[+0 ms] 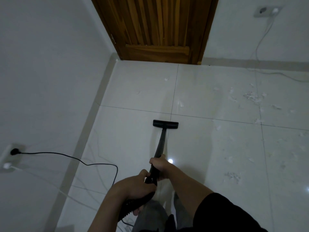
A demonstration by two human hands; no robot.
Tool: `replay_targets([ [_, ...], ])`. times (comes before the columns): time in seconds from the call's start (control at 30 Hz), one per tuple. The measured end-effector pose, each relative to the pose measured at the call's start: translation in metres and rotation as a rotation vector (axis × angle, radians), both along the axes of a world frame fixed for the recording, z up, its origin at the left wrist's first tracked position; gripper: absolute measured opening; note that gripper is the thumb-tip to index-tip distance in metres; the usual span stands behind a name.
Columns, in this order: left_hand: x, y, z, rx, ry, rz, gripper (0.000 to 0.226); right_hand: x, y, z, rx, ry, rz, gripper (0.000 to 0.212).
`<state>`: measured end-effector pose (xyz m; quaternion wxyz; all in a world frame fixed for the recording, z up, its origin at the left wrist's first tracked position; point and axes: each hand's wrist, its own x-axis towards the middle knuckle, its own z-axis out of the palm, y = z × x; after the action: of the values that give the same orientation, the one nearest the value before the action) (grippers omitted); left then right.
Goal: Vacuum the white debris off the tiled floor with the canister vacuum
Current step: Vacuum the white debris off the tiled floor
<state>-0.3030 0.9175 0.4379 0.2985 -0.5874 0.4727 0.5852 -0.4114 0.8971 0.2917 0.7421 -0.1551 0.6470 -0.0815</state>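
Observation:
The black vacuum wand (pixel 161 143) slopes away from me to its flat floor head (pixel 165 123), which rests on the glossy white tiled floor (pixel 127 139) near a tile joint. My right hand (pixel 158 166) grips the wand partway up. My left hand (pixel 133 190) holds the curved handle end where the ribbed hose (pixel 127 213) begins. White debris (pixel 252 97) lies scattered over the tiles to the right of the head, with more debris patches (pixel 233 175) nearer me. A few small flecks (pixel 166 79) lie ahead toward the door. The canister is out of view.
A closed wooden door (pixel 158 29) stands straight ahead. The left wall carries a socket (pixel 14 151) with a black power cord (pixel 93 164) looping across the floor. A white cable (pixel 260 42) hangs from a socket (pixel 267 11) on the far right wall and trails along the floor.

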Motion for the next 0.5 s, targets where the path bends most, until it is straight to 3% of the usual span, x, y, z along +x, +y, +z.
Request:
replay_targets([
  [0.23,0.066,0.009,-0.002,-0.091,0.037,-0.028,0.045,0.062,0.006,0.003,-0.059,0.077,-0.048,0.067],
  [0.5,0.146,0.004,0.004,-0.115,0.08,0.11,0.051,0.144,-0.005,0.005,-0.111,0.076,-0.03,0.058],
])
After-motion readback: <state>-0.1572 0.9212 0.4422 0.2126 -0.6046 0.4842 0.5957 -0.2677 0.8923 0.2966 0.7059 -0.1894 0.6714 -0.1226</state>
